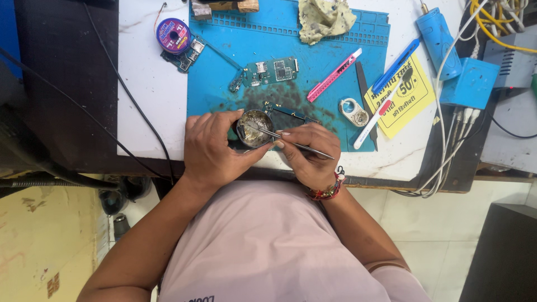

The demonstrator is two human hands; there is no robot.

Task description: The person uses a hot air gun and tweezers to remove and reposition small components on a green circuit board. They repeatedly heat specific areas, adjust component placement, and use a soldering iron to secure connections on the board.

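My left hand grips a small round tin of greyish paste at the near edge of the blue work mat. My right hand holds thin metal tweezers, whose tips reach into the tin. A dark circuit board lies on the mat just behind the tin, partly hidden by my fingers. A second green circuit board rests further back on the mat.
On the mat and white table lie a pink utility knife, a blue one, a white pen, a yellow card, a solder spool and a stained cloth. A blue box and cables crowd the right.
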